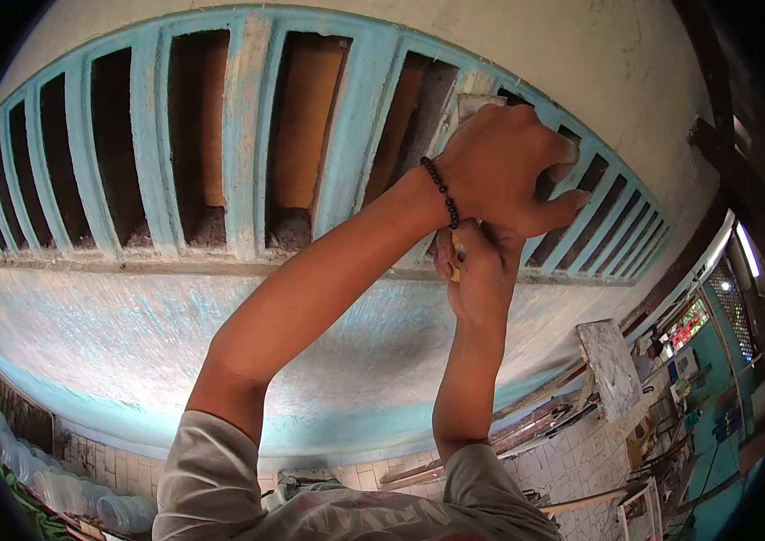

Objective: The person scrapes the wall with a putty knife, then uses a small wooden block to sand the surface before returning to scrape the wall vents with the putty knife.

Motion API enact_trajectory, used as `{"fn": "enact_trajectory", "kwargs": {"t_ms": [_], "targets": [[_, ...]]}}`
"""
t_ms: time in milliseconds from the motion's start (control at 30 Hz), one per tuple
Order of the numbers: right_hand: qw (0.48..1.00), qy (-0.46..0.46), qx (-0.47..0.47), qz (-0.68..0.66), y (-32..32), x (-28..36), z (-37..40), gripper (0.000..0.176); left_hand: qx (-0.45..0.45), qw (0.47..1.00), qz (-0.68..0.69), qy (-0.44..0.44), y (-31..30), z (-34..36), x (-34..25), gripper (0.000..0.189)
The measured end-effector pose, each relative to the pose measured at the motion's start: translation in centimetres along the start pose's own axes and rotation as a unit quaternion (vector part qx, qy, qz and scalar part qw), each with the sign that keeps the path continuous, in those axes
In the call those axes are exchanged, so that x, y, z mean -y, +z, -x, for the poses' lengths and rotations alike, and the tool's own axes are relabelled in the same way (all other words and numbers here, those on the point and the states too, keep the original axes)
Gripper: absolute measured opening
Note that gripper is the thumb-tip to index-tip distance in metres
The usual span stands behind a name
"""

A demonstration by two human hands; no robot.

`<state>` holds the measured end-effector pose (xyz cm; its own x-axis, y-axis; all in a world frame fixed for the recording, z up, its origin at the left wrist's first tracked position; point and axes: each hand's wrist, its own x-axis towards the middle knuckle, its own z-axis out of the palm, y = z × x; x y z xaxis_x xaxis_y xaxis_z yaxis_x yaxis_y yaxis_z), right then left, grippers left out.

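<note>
My left hand (508, 167), with a black bead bracelet at the wrist, is raised against the light-blue slats of a wall vent (247, 135). It is closed on a flat grey tool (480, 104) whose edge sticks out above the knuckles, against a slat. Just below, my right hand (480, 270) is closed around a small thing with a yellowish end (456, 269). Most of that thing is hidden by the fingers. The two hands touch each other.
Below the vent runs a ledge (130, 263), and under it a curved plastered wall with worn blue paint (130, 334). A grey board (612, 365), planks and clutter lie on the tiled floor at lower right. Plastic bottles (49, 487) sit at lower left.
</note>
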<state>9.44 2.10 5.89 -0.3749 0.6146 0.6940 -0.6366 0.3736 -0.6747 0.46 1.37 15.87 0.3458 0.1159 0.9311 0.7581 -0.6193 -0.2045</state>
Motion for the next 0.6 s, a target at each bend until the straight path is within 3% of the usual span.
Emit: {"fn": "enact_trajectory", "kwargs": {"t_ms": [267,600], "targets": [[0.999,-0.019,0.024,-0.008,-0.1,-0.4,-2.6,0.005,-0.072,0.996,-0.045,0.013,0.2,-0.5,1.6,0.031],[0.998,-0.065,-0.015,0.022,0.4,-0.2,-1.2,0.004,0.001,0.999,-0.037,0.039,-0.2,-1.7,0.4,0.039]]}}
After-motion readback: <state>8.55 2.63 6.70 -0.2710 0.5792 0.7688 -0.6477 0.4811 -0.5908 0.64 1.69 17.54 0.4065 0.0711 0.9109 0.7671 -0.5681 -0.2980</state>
